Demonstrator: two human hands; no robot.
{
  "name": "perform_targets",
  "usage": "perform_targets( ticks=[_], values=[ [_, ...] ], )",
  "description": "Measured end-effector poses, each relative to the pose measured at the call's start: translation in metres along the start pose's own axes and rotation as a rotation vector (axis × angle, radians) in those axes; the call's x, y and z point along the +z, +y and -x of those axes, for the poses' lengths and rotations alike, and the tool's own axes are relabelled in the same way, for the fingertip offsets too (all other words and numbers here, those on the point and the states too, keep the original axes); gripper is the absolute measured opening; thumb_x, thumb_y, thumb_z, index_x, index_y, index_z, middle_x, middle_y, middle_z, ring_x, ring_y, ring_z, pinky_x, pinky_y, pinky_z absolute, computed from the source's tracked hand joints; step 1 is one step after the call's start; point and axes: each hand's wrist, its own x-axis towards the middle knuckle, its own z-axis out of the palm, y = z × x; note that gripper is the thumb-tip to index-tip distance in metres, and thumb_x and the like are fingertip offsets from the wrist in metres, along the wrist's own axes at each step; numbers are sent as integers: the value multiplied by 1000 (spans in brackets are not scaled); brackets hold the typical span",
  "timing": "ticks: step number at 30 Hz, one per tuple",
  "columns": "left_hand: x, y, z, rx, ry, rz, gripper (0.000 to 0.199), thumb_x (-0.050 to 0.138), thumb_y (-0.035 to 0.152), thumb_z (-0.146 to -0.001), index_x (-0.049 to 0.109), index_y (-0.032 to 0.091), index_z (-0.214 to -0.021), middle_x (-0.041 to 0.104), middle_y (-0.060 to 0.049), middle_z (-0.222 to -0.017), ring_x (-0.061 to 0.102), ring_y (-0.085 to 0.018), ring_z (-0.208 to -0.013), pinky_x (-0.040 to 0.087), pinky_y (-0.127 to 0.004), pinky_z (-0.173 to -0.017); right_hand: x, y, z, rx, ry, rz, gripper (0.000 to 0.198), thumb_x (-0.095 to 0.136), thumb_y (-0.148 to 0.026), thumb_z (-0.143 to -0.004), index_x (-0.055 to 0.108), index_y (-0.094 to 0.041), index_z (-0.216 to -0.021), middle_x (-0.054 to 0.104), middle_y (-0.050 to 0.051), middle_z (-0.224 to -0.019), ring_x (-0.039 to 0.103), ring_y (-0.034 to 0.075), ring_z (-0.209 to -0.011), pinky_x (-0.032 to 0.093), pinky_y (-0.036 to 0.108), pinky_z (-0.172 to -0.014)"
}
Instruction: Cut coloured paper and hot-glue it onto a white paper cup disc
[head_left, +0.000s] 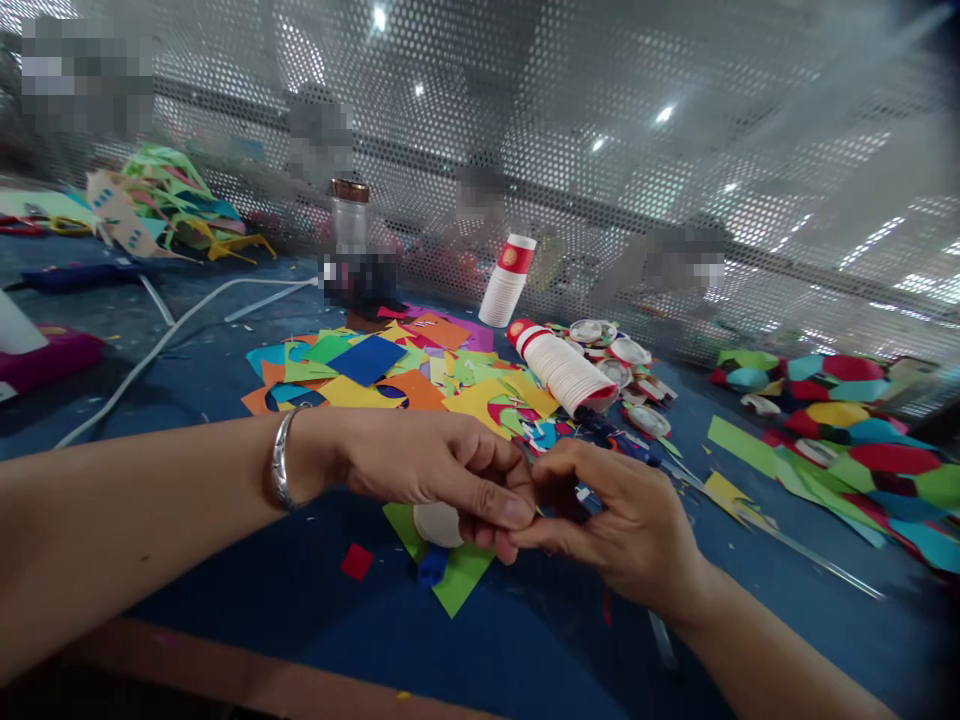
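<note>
My left hand, with a silver bangle on its wrist, is closed in a pinch over the blue table. Thumb to fingertips, my right hand pinches at the same spot, and the two hands touch. Whatever lies between the fingertips is too small and covered to name. Partly behind my left fingers are a white round piece and a green paper sheet. A small blue cut-out lies on the sheet's left part, and a red paper square is left of it.
Beyond my hands spreads a pile of coloured paper, including a blue sheet. One stack of paper cups stands; another lies beside it. Coloured paper shapes lie right. A white cord crosses the left. Behind is a perforated metal screen.
</note>
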Motion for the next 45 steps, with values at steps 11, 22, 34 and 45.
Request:
perform_targets(
  ticks=[11, 22, 34, 45],
  values=[
    [12, 21, 18, 104, 229, -307, 19, 52, 35, -100, 52, 19, -92, 56, 2, -86, 53, -9, -74, 44, -22, -67, -5, 8, 2, 77, 69, 99, 40, 60, -57, -95, 65, -19, -81, 63, -2, -64, 55, 10, -54, 43, 22, -52],
    [-31, 10, 36, -98, 814, -1193, 35, 46, 27, -95, 58, 19, -127, 68, -5, -88, 59, -17, -73, 38, -30, -67, -8, 24, 2, 326, 111, 175, 21, 56, -37, -100, 65, -21, -91, 64, -1, -72, 59, 14, -61, 44, 26, -59],
    [-10, 21, 42, -172, 393, -1078, 41, 71, 46, -84, 67, 21, -117, 67, -5, -114, 61, -19, -98, 41, -28, -81, -4, 17, -2, 280, -35, 117, 25, 57, -35, -101, 66, -21, -82, 62, -1, -74, 56, 15, -67, 43, 28, -63],
    [8, 10, 36, -220, 462, -1115, 59, 70, 65, -78, 64, 21, -117, 66, -8, -116, 60, -25, -101, 40, -33, -79, -2, 15, -1, 218, -251, 102, 17, 57, -29, -100, 69, -21, -91, 68, 1, -81, 60, 15, -71, 45, 28, -64]
  ],
)
